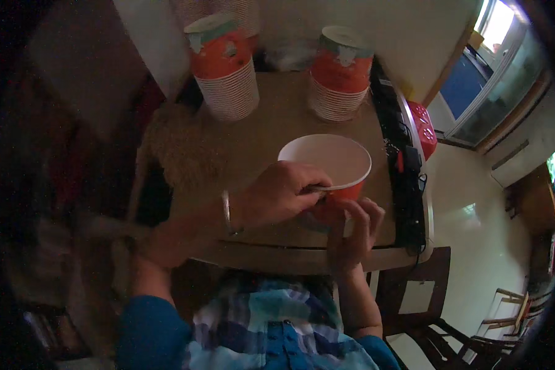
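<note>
In front of me is a white-rimmed orange paper tub, its open mouth facing up and its inside pale. My left hand, with a band at the wrist, reaches across its near left side. Thumb and forefinger pinch a thin, dark-edged thing at the rim, too small to make out. My right hand is at the tub's near right side with bent fingers, thumb and fingertips against the lower wall. Both hands hide much of the near wall and base, so I cannot tell whether the tub rests on the table.
Two stacks of upturned orange-and-green tubs, a left stack and a right stack, stand at the back of the brown-topped table. A dark power strip with cables runs along the right edge. A dark chair stands at lower right.
</note>
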### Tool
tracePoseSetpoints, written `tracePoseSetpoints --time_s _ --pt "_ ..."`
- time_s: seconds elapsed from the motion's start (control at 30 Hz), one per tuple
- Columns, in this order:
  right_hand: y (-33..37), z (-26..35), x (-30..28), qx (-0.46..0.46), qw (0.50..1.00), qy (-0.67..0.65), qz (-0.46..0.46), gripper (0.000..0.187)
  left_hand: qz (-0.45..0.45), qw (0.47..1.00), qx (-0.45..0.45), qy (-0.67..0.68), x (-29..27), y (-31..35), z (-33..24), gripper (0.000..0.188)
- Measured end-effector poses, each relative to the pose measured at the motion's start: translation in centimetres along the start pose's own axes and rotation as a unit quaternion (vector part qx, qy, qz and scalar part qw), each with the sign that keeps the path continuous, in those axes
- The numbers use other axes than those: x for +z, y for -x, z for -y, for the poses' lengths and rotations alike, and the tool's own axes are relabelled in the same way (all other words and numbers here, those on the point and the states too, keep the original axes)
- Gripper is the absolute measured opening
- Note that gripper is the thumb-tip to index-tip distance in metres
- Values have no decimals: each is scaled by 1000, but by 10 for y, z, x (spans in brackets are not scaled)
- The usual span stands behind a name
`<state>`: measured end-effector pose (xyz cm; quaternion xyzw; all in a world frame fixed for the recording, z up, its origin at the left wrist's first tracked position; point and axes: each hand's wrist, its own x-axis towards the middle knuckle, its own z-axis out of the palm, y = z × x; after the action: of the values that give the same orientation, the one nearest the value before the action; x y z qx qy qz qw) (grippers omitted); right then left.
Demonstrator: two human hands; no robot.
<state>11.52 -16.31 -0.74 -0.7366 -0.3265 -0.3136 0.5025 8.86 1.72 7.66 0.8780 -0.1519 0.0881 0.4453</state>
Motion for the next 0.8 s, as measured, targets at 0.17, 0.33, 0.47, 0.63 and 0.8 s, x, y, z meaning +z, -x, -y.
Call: tracePoseSetpoints --time_s 0.17,0.33,0.47,0.63,0.8 --pt "-24 5 -2 -44 995 92 14 30 12 995 46 -88 -10 11 8 21" --pt "-22 -13 10 -77 991 53 98 35 -4 987 55 -150 -4 30 27 19" --pt "-23 -5 18 -118 976 88 160 28 -46 969 115 -216 1 47 46 18" --pt "-22 2 23 -133 962 82 225 23 -77 953 146 -253 -2 63 54 18" --pt "-19 -2 33 -140 958 63 240 23 -91 956 152 -234 -5 74 68 20"
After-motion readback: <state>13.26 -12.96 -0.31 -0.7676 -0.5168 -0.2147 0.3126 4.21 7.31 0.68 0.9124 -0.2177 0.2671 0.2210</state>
